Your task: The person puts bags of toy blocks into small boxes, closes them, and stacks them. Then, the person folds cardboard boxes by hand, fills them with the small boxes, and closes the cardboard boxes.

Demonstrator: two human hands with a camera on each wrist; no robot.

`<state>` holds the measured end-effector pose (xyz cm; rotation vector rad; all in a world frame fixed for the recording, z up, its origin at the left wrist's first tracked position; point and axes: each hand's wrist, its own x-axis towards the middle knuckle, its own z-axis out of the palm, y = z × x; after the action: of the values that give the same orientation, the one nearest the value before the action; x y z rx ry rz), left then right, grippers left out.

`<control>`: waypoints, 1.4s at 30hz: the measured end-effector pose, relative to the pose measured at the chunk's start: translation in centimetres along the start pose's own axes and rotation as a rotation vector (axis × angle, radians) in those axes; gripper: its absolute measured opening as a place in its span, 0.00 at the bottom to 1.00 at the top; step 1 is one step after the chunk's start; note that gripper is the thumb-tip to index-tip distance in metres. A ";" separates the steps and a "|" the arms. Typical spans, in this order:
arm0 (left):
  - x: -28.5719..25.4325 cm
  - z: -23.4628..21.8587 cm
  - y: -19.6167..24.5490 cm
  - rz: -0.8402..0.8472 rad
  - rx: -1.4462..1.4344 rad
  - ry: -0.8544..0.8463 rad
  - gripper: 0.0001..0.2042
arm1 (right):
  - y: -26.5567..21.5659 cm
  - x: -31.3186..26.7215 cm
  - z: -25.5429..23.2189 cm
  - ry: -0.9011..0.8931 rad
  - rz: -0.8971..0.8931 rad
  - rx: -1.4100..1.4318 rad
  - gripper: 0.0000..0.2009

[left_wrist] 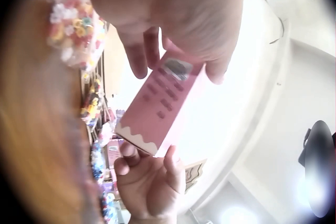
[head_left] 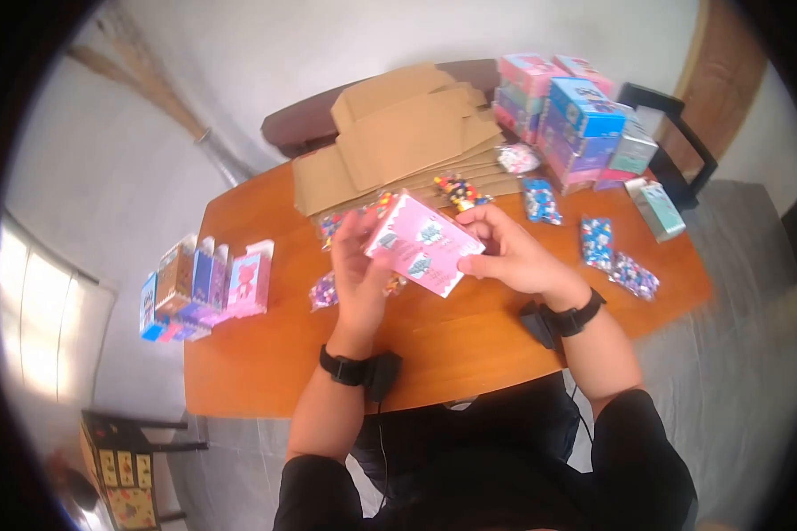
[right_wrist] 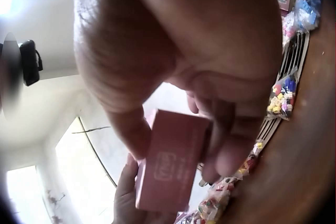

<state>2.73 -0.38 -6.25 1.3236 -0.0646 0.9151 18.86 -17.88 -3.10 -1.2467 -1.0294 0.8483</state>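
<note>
Both hands hold a pink box above the near middle of the table. My left hand grips its left end, thumb on the printed face and fingers behind. My right hand pinches the right end between thumb and fingers. In the left wrist view the narrow side of the pink box shows dark print and a scalloped white border. The right wrist view shows a plain pink end of the box with faint lettering. Clear bags of small colourful pieces lie behind the box.
Flat brown cardboard boxes are piled at the back. Stacked colourful boxes stand at the back right, with a mint box nearby. Blue bags lie at the right. More small boxes stand along the left edge.
</note>
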 end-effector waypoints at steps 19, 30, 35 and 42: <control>0.0 -1.7 -0.8 -0.132 0.141 0.022 0.16 | -7.8 -6.1 -26.1 1.122 -0.154 0.081 0.18; -0.1 -0.8 -0.5 -0.153 0.129 0.015 0.15 | -9.1 -4.4 -25.2 1.244 -0.077 -0.264 0.28; -0.1 -0.9 -1.3 -0.057 0.152 0.038 0.18 | -8.2 -2.6 -16.1 1.204 -0.676 -0.081 0.21; -0.2 -1.2 -1.7 -0.064 0.196 0.080 0.19 | -2.2 2.0 -0.3 0.479 0.047 0.559 0.09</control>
<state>3.10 0.59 -8.04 1.4596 0.1321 0.9364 19.76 -16.40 -0.58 -0.9247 -0.3421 0.7518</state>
